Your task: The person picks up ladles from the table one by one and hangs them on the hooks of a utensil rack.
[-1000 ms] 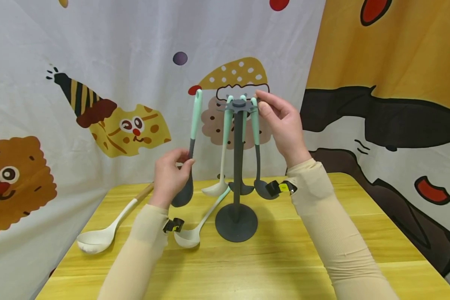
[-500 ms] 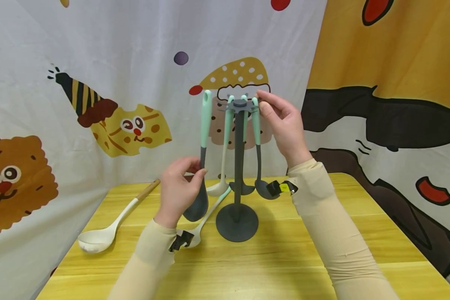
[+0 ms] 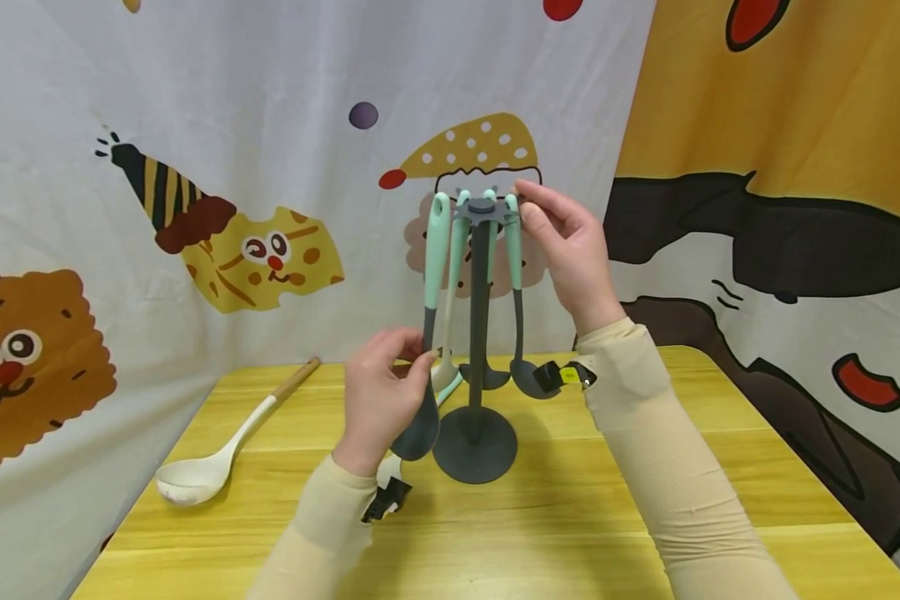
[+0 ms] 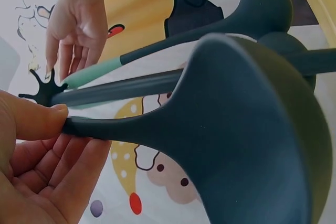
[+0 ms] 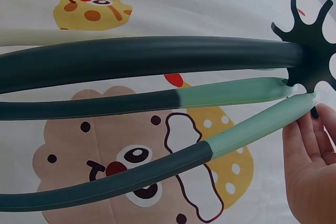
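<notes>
My left hand [image 3: 386, 392] pinches the dark neck of a cooking spoon [image 4: 252, 129] between thumb and fingers. This spoon stands nearly upright, mint handle up and grey bowl down, just left of the dark utensil stand [image 3: 477, 308]. Its handle's holed end is beside the stand's hooked top, apart from it as far as I can tell. At the top right, my right hand [image 3: 570, 258] pinches one of the stand's hook arms with thumb and fingertips, next to a hanging grey ladle [image 3: 515, 258]. A white-bowled utensil [image 3: 446, 371] and another dark one [image 3: 495, 377] also hang there.
A white ladle with a wooden handle [image 3: 202, 477] lies on the left of the yellow wooden table [image 3: 570, 533]. Behind my left hand lies a white utensil with a mint handle [image 3: 450, 389], mostly hidden. A printed curtain [image 3: 270, 67] hangs behind the table.
My left hand has carried the cooking spoon rightward and slightly down, to beside the stand. The right hand keeps its hold at the stand's top.
</notes>
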`<state>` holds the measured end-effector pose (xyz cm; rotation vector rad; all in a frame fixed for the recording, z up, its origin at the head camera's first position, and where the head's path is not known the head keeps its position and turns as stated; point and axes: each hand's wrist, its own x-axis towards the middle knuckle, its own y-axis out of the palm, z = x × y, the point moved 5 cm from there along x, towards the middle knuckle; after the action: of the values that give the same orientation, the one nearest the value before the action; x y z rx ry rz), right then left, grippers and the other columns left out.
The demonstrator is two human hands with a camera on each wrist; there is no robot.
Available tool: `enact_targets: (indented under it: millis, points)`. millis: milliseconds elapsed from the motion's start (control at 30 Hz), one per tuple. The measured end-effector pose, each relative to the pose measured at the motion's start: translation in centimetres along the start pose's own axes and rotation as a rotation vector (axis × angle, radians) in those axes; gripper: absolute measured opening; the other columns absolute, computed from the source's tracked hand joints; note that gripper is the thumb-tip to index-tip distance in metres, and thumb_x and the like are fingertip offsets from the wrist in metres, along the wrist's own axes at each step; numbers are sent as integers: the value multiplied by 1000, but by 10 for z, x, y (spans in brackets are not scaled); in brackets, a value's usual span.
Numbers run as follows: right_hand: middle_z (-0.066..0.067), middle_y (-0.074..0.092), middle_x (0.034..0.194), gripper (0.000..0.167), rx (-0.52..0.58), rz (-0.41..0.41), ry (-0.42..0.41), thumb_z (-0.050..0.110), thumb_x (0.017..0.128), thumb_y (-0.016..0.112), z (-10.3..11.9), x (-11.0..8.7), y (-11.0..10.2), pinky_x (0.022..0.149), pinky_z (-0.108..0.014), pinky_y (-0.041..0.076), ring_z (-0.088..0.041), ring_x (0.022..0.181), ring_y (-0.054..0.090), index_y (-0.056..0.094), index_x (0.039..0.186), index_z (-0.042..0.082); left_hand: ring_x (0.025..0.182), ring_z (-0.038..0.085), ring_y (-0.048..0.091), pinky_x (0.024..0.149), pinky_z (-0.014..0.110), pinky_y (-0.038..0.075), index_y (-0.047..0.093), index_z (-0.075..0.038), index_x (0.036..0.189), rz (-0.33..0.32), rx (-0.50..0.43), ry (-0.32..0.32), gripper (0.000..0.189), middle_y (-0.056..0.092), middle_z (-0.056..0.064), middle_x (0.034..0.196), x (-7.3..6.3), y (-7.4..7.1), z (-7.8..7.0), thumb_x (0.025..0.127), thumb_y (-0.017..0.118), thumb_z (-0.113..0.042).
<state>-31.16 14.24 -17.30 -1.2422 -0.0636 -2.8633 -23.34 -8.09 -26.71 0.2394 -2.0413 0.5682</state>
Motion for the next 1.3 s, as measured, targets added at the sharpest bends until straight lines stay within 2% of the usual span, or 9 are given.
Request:
enact_targets:
  millis: [267,733,1300]
  points:
    - [-18,61,128,36,-3,-1,-3,6,99,60,-1,0,0,99,-32,49,-19,109,61,60,133,-3,74,16,67,58,26,57,71,-2,88,-6,-12,0,13,66,7,83,-3,9,-6,80,79,3]
    - [-15,63,126,34,8,-13,26,6,98,61,-3,1,-1,100,-31,48,-19,108,61,62,131,-2,74,15,66,59,24,57,71,-2,89,-9,-27,-13,12,66,7,83,-9,22,-9,81,79,3]
    - [-12,64,124,35,-6,0,-16,5,99,59,0,0,1,99,-32,49,-18,108,62,59,133,-4,72,16,66,57,24,56,69,-2,86,-31,-7,-40,12,65,7,81,-12,30,-7,80,79,3]
